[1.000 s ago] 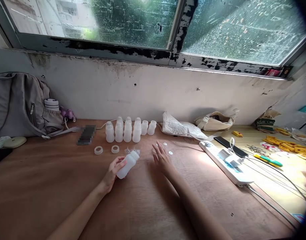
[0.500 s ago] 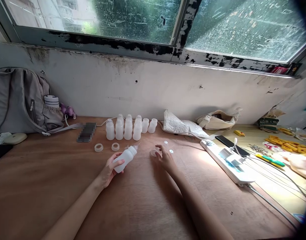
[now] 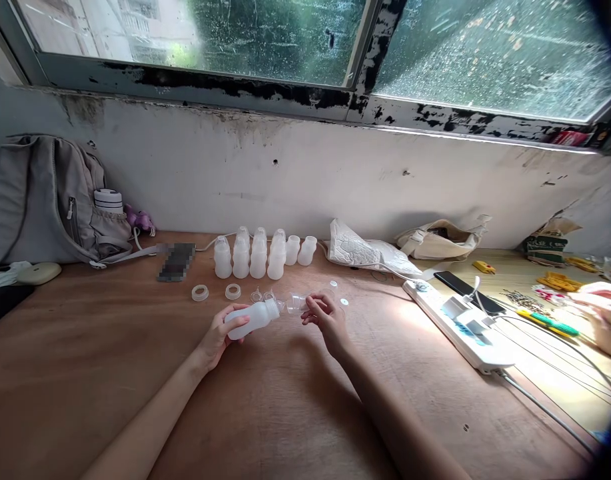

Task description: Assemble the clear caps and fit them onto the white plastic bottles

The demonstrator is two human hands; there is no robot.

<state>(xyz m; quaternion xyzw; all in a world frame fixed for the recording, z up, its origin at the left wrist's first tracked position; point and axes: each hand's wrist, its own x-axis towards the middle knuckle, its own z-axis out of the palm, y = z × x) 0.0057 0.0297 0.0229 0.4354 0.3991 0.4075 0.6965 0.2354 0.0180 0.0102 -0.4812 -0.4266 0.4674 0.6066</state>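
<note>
My left hand grips a frosted white baby bottle, tilted so its clear teat end points right. Just off that end is a clear plastic cap, pinched in the fingers of my right hand; its open side faces the teat. Behind the bottle lie small clear teats. Two white collar rings rest flat on the table to the left. Near my right hand are small white discs. Several capped frosted bottles stand in a row farther back, beside two uncapped ones.
A white power strip with plugs and cables lies to the right, near a black phone. Silvery padded packages and a cream pouch line the wall. A grey backpack stands left. A pinkish blurred shape shows far right.
My right hand has lifted the clear cap from the table and brought it left to the bottle's teat. The bottle is tilted closer to level. The pinkish shape at far right has moved up.
</note>
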